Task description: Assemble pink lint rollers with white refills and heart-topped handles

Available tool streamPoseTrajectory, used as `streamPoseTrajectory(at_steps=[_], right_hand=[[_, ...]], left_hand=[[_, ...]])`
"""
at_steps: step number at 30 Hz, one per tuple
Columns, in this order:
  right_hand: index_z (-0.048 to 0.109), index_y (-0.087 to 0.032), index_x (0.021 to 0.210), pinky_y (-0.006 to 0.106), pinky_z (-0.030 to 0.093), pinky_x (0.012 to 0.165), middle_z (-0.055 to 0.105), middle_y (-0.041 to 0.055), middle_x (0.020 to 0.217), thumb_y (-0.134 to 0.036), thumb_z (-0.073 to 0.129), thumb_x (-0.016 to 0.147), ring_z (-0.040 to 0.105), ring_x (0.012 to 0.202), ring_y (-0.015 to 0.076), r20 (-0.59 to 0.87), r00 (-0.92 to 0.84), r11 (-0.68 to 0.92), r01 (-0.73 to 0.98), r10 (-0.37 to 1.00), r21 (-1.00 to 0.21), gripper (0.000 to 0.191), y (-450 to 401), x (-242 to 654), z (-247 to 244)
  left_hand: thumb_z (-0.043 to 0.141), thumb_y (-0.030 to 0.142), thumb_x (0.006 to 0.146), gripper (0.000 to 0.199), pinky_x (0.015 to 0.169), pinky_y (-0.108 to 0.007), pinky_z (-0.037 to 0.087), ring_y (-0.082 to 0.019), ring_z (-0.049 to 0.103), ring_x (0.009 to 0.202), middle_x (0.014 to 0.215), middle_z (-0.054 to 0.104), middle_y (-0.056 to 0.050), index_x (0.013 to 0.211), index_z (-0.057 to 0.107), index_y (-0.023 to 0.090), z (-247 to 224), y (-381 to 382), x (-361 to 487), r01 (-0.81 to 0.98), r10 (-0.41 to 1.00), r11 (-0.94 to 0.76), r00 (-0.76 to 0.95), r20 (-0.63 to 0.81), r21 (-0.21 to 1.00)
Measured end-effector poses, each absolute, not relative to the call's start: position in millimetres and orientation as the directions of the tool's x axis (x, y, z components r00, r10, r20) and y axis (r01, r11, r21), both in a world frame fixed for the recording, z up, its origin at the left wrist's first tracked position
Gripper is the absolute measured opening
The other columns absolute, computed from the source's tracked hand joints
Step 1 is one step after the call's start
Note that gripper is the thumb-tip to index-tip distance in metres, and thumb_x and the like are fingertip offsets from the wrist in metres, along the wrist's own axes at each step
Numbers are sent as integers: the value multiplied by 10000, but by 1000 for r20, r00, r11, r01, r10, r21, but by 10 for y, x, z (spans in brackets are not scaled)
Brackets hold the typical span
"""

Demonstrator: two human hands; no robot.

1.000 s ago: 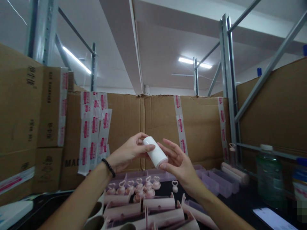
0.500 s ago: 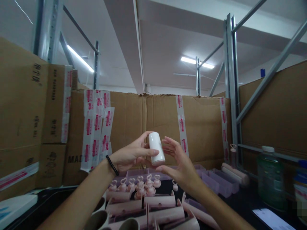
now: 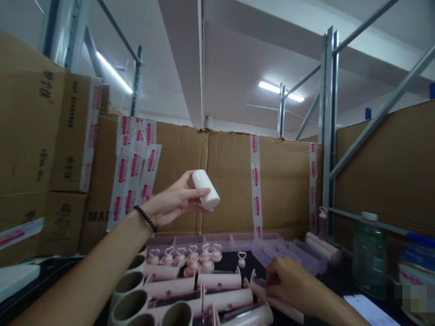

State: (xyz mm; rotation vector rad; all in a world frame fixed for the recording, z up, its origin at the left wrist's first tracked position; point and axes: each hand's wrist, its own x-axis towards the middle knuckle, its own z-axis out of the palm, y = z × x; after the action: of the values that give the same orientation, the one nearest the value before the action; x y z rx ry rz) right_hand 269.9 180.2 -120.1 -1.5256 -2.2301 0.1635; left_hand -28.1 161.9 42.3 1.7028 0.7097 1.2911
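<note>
Aloft, white cylinder [image 3: 205, 184] held tilted in left hand [image 3: 173, 199], right hand [image 3: 288, 280] low, its grip unclear

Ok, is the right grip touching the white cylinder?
Apart: the head view shows the right grip low at right, the cylinder higher, cardboard between them.

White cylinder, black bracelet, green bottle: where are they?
White cylinder [image 3: 205, 182]: head view, middle of its side.
Black bracelet [image 3: 146, 218]: head view, its middle beads.
Green bottle [image 3: 368, 254]: head view, middle of its body.
</note>
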Motion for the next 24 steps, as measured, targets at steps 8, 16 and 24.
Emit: streamPoseTrajectory(at_steps=[8, 16, 24], right_hand=[[721, -155, 803, 315, 387, 679, 732, 113, 913, -274, 603, 779, 636, 860, 258, 216, -313, 375, 847, 925, -377, 169, 1729, 2620, -1153], [711, -181, 840, 297, 401, 695, 681, 19, 793, -347, 666, 789, 595, 798, 204, 106, -291, 257, 550, 951, -795, 179, 1992, 2933, -1135], [604, -111, 992, 321, 548, 831, 725, 127, 928, -184, 611, 884, 716, 858, 199, 28, -296, -64, -297, 955, -953, 131, 2015, 2882, -956]], left_hand=[[746, 154, 815, 553, 778, -507, 619, -265, 705, 936, 1140, 610, -84, 1250, 419, 251, 408, 1588, -257, -39, 841, -465, 294, 455, 885], [748, 163, 816, 533, 793, -528, 607, -277, 706, 936, 1115, 616, -76, 1242, 438, 244, 408, 1626, -267, -35, 839, -464, 304, 452, 885], [753, 168, 812, 525, 745, -474, 618, -270, 709, 903, 1087, 630, -76, 1225, 434, 235, 405, 1590, -227, -31, 837, -462, 315, 447, 887]])
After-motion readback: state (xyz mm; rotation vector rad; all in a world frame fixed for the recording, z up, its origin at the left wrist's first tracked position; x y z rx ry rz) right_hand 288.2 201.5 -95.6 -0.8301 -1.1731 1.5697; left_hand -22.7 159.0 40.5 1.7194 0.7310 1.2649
